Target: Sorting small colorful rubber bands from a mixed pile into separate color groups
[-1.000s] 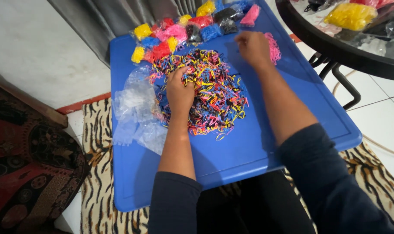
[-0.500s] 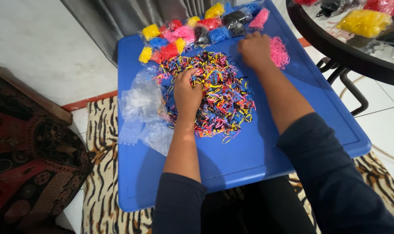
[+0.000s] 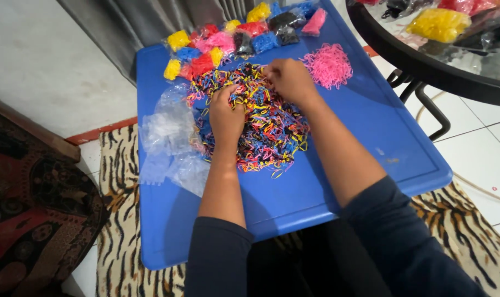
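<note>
Head view. The left hand [image 3: 226, 115] lies palm down on the heap of mixed-colour rubber bands [image 3: 264, 124], its fingers curled into the bands at the heap's left side; whether they pinch any single band cannot be told, since the fingertips are buried. The right hand [image 3: 290, 81] rests on the heap's far edge, fingers bent and drawn together over a few bands, knuckles up; its grip is likewise hidden from above. The heap sits at the middle of a blue plastic board [image 3: 365, 137], touching both hands.

Just right of the right hand, apart from the heap, lies a small pile of pink bands [image 3: 328, 65]. Along the board's far edge stands a row of small clear bags filled with sorted bands [image 3: 228, 41], in yellow, red, pink, blue and black. Empty clear bags [image 3: 170, 137] lie crumpled on the board's left part, just beside the left forearm.

The board rests over a tiger-striped rug [image 3: 118, 220]. At upper right, a dark round glass table [image 3: 426, 66] carries further filled bags, among them a yellow one [image 3: 440, 23]. A grey curtain [image 3: 145, 19] hangs behind the board.
</note>
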